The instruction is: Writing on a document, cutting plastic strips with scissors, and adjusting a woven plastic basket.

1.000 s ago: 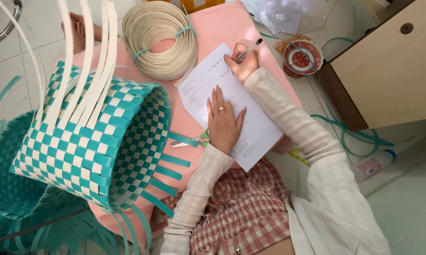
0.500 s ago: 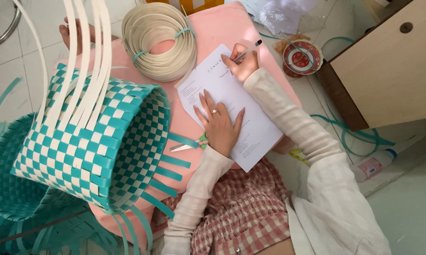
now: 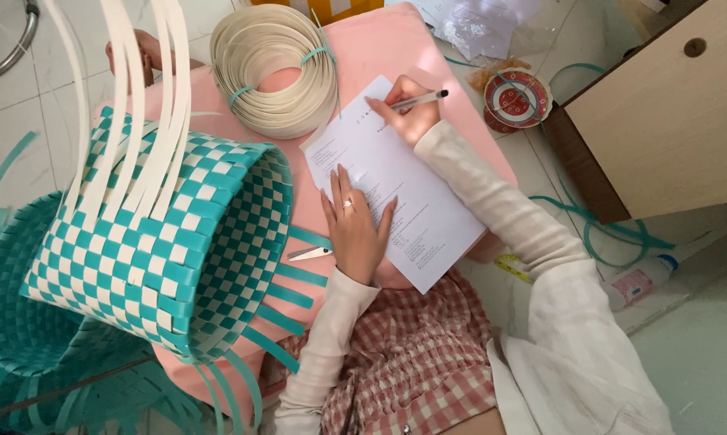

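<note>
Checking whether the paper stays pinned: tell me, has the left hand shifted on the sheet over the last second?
No, barely: the left hand stays flat on the sheet of paper, same spot beside the woven basket.

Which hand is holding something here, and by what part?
The right hand grips a pen near its writing end. The left hand lies flat on the paper sheet.

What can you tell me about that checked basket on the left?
The basket is woven from flat teal and cream strips that look like plastic, in a checkerboard pattern. It lies tipped on its side on the pink table, its open mouth facing the person. It is unfinished: long cream strips rise from one end, and loose teal strips stick out at the rim. Neither hand touches it.
</note>
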